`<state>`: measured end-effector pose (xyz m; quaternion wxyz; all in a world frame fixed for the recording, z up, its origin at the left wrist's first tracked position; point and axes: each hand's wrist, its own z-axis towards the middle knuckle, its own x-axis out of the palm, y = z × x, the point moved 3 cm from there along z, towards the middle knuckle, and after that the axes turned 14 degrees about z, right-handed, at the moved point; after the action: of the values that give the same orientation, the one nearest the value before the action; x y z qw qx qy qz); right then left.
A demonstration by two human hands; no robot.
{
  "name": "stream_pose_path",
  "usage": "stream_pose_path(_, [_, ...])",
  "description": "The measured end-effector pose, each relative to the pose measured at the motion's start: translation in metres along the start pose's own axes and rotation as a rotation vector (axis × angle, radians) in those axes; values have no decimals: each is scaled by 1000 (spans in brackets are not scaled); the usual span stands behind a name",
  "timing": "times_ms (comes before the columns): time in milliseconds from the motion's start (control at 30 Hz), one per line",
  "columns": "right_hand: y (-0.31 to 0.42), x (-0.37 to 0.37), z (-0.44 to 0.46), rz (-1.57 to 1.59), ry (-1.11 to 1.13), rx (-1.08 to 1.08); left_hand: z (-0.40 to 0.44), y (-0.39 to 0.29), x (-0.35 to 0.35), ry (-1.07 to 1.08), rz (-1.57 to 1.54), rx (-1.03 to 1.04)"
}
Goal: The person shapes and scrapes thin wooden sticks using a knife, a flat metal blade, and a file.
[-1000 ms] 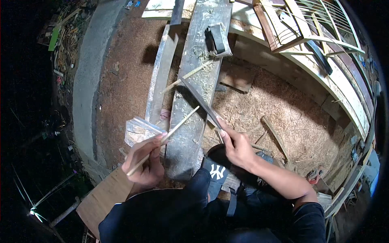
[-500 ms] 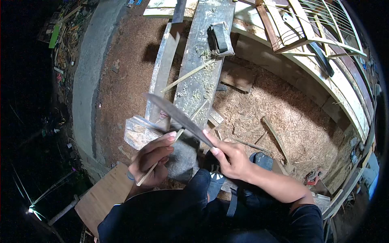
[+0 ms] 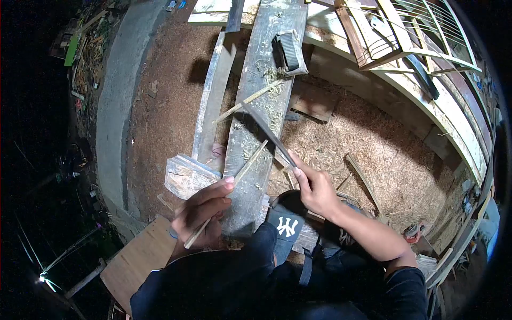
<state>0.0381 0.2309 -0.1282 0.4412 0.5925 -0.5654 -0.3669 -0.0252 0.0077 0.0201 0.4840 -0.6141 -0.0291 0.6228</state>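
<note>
My left hand (image 3: 201, 215) is closed around a thin wooden stick (image 3: 248, 164), which slants up and right above the plank. In my right hand (image 3: 318, 194) is the handle end of a long dark knife (image 3: 268, 133); its handle is hidden by my fingers. The blade points up and left, just beyond the stick's far end; whether they touch I cannot tell. Another thin stick (image 3: 248, 101) lies across the plank (image 3: 272, 37), among curled shavings. Farther up the plank sits a grey block-shaped item with a dark strap (image 3: 290, 52).
A wooden frame with thin rods (image 3: 394, 53) stands on a pale curved bench (image 3: 448, 120) at upper right. Wood shavings (image 3: 394, 154) cover the ground, with a loose wood strip (image 3: 364, 181) on them. A plywood board (image 3: 141, 256) lies at lower left.
The knife has swung right and away from my left hand, its blade now steeper. More of the stick shows beyond my left fingers. My left hand has barely moved.
</note>
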Motion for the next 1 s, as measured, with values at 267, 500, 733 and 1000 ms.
stream_pose_path(267, [16, -18, -4, -131, 76, 229, 2, 3, 2, 80, -15, 23])
stream_pose_path(500, [35, 8, -20, -10, 156, -197, 3, 4, 5, 158, -49, 79])
stream_pose_path(733, [0, -4, -6, -33, 47, -48, 2, 3, 5, 212, -47, 64])
stream_pose_path(1000, [44, 9, -18, 32, 141, -248, 6, 3, 8, 216, -122, 88])
